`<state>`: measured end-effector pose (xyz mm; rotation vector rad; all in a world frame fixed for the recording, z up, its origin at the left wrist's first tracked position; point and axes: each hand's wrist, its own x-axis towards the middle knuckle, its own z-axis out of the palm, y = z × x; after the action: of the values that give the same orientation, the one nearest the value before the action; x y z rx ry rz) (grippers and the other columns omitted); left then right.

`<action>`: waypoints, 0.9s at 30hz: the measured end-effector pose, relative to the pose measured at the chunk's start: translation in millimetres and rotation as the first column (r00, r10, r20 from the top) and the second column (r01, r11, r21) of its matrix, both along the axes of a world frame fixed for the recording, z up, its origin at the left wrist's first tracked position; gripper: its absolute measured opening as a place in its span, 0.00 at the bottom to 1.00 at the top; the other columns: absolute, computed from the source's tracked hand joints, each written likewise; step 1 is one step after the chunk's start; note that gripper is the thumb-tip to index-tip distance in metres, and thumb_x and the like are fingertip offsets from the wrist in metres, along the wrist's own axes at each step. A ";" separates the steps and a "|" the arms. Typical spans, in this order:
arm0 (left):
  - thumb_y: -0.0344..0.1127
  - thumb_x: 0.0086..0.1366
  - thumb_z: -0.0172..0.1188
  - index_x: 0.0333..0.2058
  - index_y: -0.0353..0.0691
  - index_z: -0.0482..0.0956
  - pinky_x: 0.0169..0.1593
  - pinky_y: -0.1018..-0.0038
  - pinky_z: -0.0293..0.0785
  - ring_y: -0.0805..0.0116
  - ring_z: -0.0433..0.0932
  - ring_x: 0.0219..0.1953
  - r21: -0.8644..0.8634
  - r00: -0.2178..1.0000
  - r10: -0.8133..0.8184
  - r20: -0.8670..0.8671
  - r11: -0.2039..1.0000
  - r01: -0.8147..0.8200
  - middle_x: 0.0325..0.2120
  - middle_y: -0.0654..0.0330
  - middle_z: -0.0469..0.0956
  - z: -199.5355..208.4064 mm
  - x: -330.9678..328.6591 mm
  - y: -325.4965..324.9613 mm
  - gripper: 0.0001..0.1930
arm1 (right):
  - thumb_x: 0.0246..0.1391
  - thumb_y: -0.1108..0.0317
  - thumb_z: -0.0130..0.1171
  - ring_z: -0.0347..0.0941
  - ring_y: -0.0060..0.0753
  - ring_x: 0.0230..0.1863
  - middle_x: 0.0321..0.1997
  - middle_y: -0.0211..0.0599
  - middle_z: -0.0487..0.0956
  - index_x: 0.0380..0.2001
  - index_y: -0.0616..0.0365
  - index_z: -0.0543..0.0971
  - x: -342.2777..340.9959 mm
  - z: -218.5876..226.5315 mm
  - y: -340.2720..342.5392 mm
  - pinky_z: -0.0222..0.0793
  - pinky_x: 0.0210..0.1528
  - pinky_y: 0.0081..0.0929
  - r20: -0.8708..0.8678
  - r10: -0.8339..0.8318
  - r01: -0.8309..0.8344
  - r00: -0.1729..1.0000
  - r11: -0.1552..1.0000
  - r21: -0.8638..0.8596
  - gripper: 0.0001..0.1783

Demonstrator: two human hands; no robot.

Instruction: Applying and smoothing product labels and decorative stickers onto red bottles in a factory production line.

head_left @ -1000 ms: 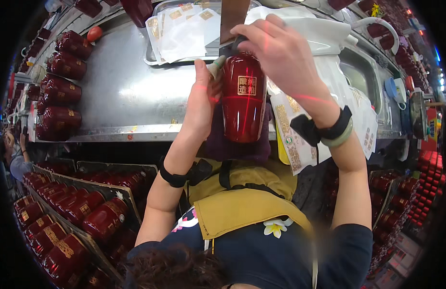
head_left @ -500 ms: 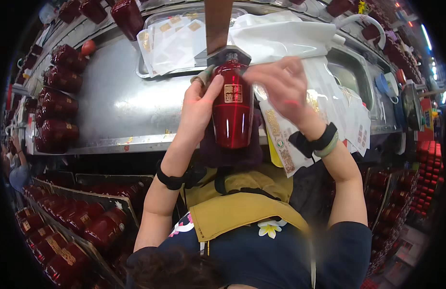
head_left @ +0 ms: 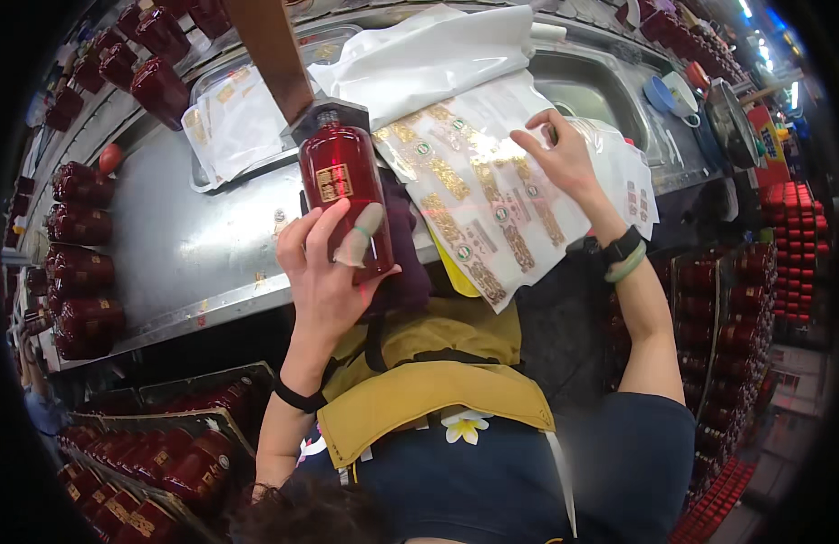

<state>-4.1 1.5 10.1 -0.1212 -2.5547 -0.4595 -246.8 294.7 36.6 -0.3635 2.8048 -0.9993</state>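
Observation:
A glossy dark-red glass bottle [head_left: 360, 168] with a gold square label lies in front of me. Its narrow neck meets a dark angular block [head_left: 302, 120] at the end of a brown bar. My left hand [head_left: 324, 263] is wrapped round the lower part of the bottle, and one finger wears a pale cover. Away to the right, my right hand [head_left: 569, 163] hovers over a sheet of gold decals [head_left: 474, 190]; its thumb and forefinger are apart with nothing visible between them. Dark purple cloth [head_left: 406, 236] lies under the bottle.
Several red bottles [head_left: 79, 263] line the left side of the metal worktop [head_left: 175, 245]. A tray [head_left: 197, 177] of small papers sits behind it. White sheeting [head_left: 438, 63] lies beside a sink [head_left: 592, 91]. Crates of bottles [head_left: 193, 471] stand below left, with more at right.
My left hand has moved from the bottle's upper side to its lower part. My right hand has left the bottle's side and gone right, over the decal sheet. The view has shifted.

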 end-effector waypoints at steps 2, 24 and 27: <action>0.48 0.45 0.82 0.62 0.49 0.79 0.70 0.50 0.60 0.51 0.64 0.65 -0.023 0.997 -0.012 -0.082 1.000 0.010 0.65 0.57 0.67 -9.3 1.5 -0.8 0.42 | 0.57 0.60 0.71 0.74 0.28 0.29 0.39 0.37 0.77 0.34 0.59 0.80 -11.8 -9.0 25.1 0.70 0.35 0.29 -0.076 0.045 -0.038 0.996 0.995 0.087 0.14; 0.32 0.49 0.82 0.69 0.29 0.64 0.70 0.58 0.65 0.43 0.67 0.70 0.523 0.985 0.069 0.157 0.840 -0.142 0.69 0.42 0.66 -10.8 29.0 0.0 0.50 | 0.43 0.59 0.77 0.80 0.44 0.54 0.61 0.49 0.81 0.61 0.53 0.81 -171.3 -44.9 71.7 0.75 0.54 0.32 0.199 0.317 -0.341 0.927 0.935 0.099 0.38; 0.35 0.44 0.84 0.68 0.32 0.67 0.69 0.62 0.65 0.51 0.71 0.65 0.470 0.990 0.132 0.043 0.872 -0.137 0.63 0.48 0.73 2.0 16.4 7.9 0.52 | 0.49 0.55 0.73 0.83 0.43 0.45 0.44 0.47 0.87 0.47 0.57 0.86 -186.1 -38.4 87.0 0.77 0.47 0.36 0.181 0.331 -0.377 0.926 0.784 0.493 0.24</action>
<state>12.4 9.4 12.2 0.2369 -2.3599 -1.0110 -432.9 381.8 -1.8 -0.7148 2.6364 -0.1505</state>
